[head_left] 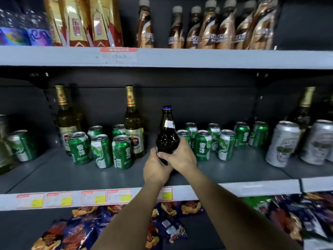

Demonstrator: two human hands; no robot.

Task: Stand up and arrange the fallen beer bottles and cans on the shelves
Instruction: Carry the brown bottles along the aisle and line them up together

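Observation:
A dark brown beer bottle [167, 134] with a blue cap stands upright at the middle of the grey shelf [54, 174]. My left hand [156, 167] grips its base from the left. My right hand [182, 156] wraps around its lower body from the right. Several green cans [100, 150] stand upright left of it, and more green cans [203, 145] stand just right of it. Two gold-necked bottles [133, 123] stand behind the left cans.
Silver cans [282, 143] and another gold-necked bottle [304, 109] stand at the right end. The upper shelf holds brown coffee bottles [209, 26] and gold-red cartons [77, 22]. Snack bags [162, 222] lie below. Price tags [93, 197] line the shelf edge.

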